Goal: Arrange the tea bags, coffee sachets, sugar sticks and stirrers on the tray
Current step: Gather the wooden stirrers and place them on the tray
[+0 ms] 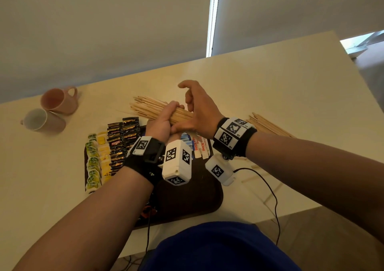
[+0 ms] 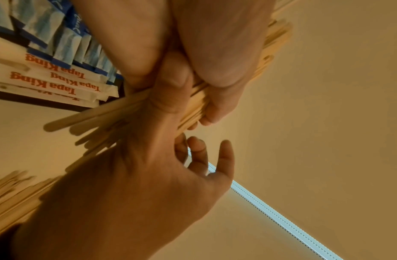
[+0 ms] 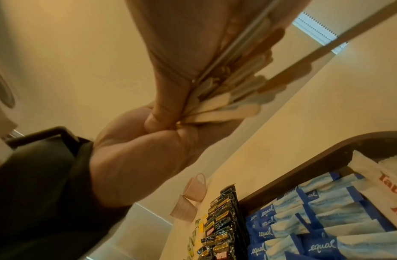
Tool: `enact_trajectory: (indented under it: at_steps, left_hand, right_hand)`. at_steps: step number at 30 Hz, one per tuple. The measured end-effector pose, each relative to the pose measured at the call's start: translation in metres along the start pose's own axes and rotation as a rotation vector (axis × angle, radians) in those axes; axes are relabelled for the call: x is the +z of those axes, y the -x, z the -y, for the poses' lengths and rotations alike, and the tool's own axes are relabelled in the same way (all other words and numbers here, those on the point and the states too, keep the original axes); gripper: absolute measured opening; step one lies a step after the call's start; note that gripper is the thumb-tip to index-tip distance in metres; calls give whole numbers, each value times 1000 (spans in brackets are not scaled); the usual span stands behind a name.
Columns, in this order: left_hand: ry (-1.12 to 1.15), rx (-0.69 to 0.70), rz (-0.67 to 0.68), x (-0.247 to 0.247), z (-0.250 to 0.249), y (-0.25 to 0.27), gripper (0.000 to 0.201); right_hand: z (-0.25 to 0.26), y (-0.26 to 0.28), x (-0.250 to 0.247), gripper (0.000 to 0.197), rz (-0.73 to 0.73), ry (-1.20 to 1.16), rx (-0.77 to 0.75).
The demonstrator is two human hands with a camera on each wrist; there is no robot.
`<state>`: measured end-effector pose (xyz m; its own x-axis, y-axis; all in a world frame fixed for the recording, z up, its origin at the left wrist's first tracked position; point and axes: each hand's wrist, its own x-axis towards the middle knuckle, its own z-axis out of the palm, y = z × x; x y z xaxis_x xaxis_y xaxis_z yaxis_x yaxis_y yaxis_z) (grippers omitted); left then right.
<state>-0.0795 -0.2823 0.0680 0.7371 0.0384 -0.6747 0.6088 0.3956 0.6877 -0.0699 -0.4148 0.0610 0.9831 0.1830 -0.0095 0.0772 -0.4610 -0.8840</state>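
Note:
My left hand (image 1: 166,121) grips a thick bundle of wooden stirrers (image 1: 149,106) above the far edge of the dark brown tray (image 1: 187,204). My right hand (image 1: 199,108) presses its thumb against the bundle beside the left hand, its fingers loose and off the wood. In the left wrist view the stirrer ends (image 2: 99,119) fan out past the right thumb. On the tray lie rows of green and yellow tea bags (image 1: 93,162), black coffee sachets (image 1: 122,137), blue sugar sticks (image 3: 326,219) and white paper-wrapped stirrers (image 1: 202,146).
A second pile of loose stirrers (image 1: 268,125) lies on the cream table to the right of the tray. A pink mug (image 1: 60,100) and a paler mug (image 1: 43,120) lie at the far left. A black cable (image 1: 274,204) runs over the near right edge.

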Motion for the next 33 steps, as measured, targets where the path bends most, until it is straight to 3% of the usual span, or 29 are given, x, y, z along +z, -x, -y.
enact_trajectory:
  at_steps: [3,6,7,10,13,16,19,22,28,33]
  left_hand:
    - [67,1,29,0,-4,-2,12]
    - [78,121,27,1,-12,-2,22]
    - [55,161,48,0,-17,-1,31]
    - [-14,245,144,2,-25,0,42]
    - [-63,309,214,8,-27,4,42]
    - [-135,351,223,11,-25,8,40]
    - [-159,364,216,11,-25,9,23]
    - [-214,399,237,12,-25,12,27]
    - [-241,434,188,15,-27,13,17]
    - [-367,465,201,15,-24,15,17]
  right_hand:
    - [-2,0,-6,86,80,67,-5]
    - [-15,6,-12,46,10,-26,116]
    - [-18,9,-13,39,-30,-172,246]
    - [-22,19,-9,53,-32,-820,720]
    - [-14,23,-1,63,96,-1205,906]
    - [-4,20,2,61,158,-1319,940]
    - [3,16,-2,56,164,-1339,944]
    - [5,13,-1,57,161,-1344,933]
    - [2,16,-7,63,222,-1265,951]
    - [7,14,-9,54,244,-1260,909]
